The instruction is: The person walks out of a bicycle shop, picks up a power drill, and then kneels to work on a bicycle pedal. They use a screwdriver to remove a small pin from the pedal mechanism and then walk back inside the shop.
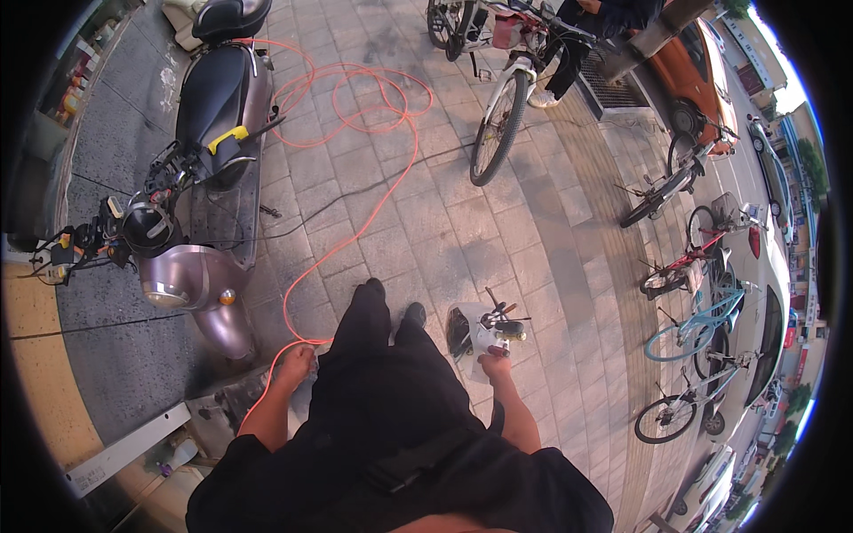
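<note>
My right hand [495,361] is closed on the near edge of a whitish container of tools [489,338], beside my right leg. Thin rods, handles and a dark cylindrical piece with a yellowish end stick out of its top; their exact kinds are too small to tell. By my left leg hangs my left hand [300,362], its fingers curled. An orange hose [289,306] runs right by those fingers and on past my left forearm; whether the hand grips it is hidden.
A purple-grey scooter [200,275] stands at the left on a dark stone ledge [98,373]. The hose lies in loops ahead on the paving. Beyond is a bicycle [502,124] with a person beside it. More bicycles [702,320] and parked cars line the right.
</note>
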A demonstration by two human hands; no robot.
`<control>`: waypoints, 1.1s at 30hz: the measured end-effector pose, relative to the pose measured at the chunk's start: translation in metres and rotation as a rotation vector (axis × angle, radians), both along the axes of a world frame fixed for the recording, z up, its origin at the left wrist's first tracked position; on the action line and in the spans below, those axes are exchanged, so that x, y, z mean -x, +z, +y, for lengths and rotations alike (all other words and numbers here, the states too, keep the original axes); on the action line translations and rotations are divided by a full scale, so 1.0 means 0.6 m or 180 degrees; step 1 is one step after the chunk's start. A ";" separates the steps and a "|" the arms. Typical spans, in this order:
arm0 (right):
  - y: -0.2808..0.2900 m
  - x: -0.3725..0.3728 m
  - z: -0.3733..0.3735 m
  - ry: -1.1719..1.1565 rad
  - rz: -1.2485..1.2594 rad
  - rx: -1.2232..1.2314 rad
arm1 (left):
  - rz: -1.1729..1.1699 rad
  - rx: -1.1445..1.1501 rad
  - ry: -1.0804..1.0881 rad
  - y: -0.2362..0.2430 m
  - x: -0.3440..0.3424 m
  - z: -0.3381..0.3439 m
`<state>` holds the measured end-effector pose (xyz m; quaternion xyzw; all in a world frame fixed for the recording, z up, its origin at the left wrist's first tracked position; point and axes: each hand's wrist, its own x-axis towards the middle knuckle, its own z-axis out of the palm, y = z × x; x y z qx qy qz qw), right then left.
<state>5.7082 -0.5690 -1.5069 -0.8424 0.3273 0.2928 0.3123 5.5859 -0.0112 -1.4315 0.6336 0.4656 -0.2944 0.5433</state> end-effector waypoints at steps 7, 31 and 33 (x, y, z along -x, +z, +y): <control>-0.007 -0.365 0.116 0.0872 -0.0101 0.0488 | -0.0061 -0.0049 0.0060 -0.082 -0.294 0.152; -0.102 -0.840 0.203 0.3001 0.0592 0.0319 | 0.0013 0.0044 0.2749 0.030 -0.194 -0.304; -0.093 -0.795 0.209 0.3361 0.0485 0.0387 | 0.0664 -0.0669 0.2102 0.031 -0.142 -0.355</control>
